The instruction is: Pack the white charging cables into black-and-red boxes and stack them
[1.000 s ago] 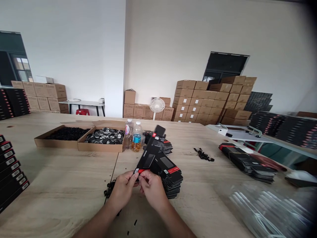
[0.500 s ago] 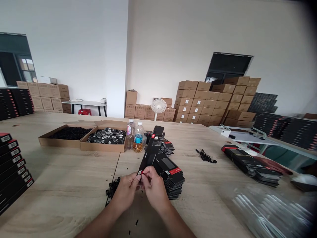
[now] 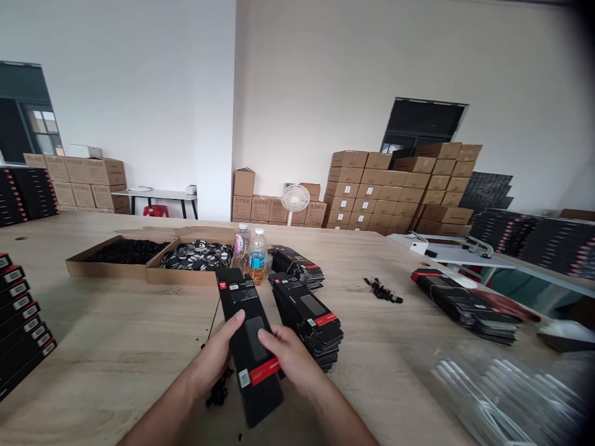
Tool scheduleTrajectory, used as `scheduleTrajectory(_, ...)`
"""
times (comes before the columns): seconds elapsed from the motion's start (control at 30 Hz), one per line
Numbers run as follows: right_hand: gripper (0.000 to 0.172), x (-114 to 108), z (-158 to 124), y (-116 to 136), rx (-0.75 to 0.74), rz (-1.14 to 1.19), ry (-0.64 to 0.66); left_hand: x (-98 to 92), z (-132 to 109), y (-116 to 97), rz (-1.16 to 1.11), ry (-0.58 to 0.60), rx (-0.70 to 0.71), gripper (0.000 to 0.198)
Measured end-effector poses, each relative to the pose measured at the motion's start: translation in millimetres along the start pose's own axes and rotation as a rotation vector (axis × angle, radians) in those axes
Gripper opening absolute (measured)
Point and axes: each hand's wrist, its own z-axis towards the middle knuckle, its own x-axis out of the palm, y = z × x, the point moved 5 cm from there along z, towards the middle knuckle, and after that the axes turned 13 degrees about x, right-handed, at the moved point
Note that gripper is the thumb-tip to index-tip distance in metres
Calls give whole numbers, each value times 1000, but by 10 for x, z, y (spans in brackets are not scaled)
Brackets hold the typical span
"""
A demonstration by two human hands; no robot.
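Observation:
Both my hands hold one long flat black package (image 3: 248, 337) with a red stripe and a white label, lying face up low over the wooden table (image 3: 116, 347). My left hand (image 3: 218, 356) grips its left edge, fingers curled under and thumb on top. My right hand (image 3: 290, 359) holds the right edge near the red stripe. Just right of my hands lies a fanned stack of the same black packages (image 3: 309, 319). A small heap of black clips (image 3: 218, 387) sits under my left hand.
Two open cardboard trays (image 3: 106, 266) hold dark small parts at the back left, with two bottles (image 3: 251, 254) beside them. More black package stacks lie at the left edge (image 3: 21, 322) and the right (image 3: 465, 303). Loose black clips (image 3: 383, 290) lie mid-table. Cartons line the wall.
The package was held upright by its near end, tilted away from me; now it is turned down flat, face up, and drawn toward me, with both hands gripping its sides.

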Motion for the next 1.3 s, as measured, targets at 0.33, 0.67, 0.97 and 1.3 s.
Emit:
scheduleTrajectory(0.33, 32, -149, -178, 366, -275, -143, -344, 102, -186, 192, -273, 41, -405, 51)
scheduleTrajectory(0.67, 33, -315, -144, 391, -142, 266, -104, 211, -243, 185, -295, 146, -435, 49)
scheduleTrajectory(0.97, 52, -69, -136, 57, 75, 305, 185, 444, -270, 329, -543, 403, -368, 77)
scheduleTrajectory(1.3, 36, -309, -89, 288, -173, 161, -225, 324, -133, -11, 450, 229, 69, 41)
